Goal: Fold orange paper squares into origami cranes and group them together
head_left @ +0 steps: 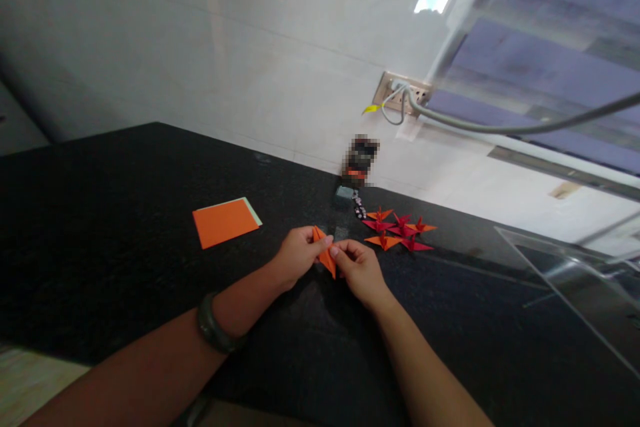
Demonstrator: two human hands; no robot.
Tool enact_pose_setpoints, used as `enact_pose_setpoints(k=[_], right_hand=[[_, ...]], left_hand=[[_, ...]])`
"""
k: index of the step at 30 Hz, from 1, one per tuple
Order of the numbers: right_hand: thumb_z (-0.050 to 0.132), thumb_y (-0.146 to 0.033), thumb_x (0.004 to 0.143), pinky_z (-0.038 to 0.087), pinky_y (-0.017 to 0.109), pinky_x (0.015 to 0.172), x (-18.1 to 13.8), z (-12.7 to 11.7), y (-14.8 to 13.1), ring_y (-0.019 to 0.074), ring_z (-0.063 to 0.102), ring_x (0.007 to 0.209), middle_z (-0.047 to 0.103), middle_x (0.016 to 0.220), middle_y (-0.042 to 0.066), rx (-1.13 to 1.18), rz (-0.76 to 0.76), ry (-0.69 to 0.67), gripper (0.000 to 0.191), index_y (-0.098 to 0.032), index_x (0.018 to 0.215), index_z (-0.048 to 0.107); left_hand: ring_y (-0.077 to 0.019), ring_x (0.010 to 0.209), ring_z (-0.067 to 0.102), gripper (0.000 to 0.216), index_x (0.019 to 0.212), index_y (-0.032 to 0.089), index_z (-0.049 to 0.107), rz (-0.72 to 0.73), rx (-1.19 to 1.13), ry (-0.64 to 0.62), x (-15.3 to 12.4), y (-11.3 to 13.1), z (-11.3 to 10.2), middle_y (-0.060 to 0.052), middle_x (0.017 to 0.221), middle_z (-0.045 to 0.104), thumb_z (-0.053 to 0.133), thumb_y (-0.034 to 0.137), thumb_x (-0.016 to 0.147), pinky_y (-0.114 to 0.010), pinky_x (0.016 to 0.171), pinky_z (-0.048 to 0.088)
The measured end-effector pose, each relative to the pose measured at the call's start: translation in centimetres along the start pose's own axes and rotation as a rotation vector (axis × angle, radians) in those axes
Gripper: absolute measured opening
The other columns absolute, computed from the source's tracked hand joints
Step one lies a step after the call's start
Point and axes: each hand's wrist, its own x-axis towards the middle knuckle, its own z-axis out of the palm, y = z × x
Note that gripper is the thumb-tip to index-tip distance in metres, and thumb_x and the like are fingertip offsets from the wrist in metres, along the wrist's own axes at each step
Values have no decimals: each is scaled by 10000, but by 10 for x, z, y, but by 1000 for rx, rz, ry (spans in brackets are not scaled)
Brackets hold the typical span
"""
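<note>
Between my two hands is a piece of folded orange origami paper (326, 257), narrow and pointed at its upper and lower ends. My left hand (299, 252) pinches it from the left, thumb on top. From the right, my right hand (361, 270) pinches its edge with thumb and curled fingers. The fingertips under the paper are hidden. Just beyond my right hand lie several folded paper cranes (400, 228), orange and red, grouped together. To the left of my left hand rests a stack of square paper (226, 221), orange on top with a pale green edge showing.
A phone-like object (361, 159), pixelated, leans against the wall on a small grey stand (345, 195), with a beaded strap (359, 205) beside it. A cable hangs from the wall socket (403, 92). At right is a sink (590, 300) in the dark countertop (125, 213).
</note>
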Motion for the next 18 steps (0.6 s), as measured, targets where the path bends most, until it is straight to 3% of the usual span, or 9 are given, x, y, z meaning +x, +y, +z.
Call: enact_pose_setpoints(k=[11,18], right_hand=[[505,-346,746,307,188,415,2,-1,4,76,370,431,436,485,-43,-80,-26,24,225,-159,623,525],[502,-336,751,320,190,436,-1,1,0,86,387,462,444,502,-36,-142,-78,39,219,-161,621,522]], left_hand=[[-82,472,436,198,646,126,545,90,200,24,0,-2,0,27,532,524,598,317,654,-206,462,335],[-106,525,480,187,635,130,550,90,191,56,-1,-2,1,8,571,547,548,310,686,-220,492,364]])
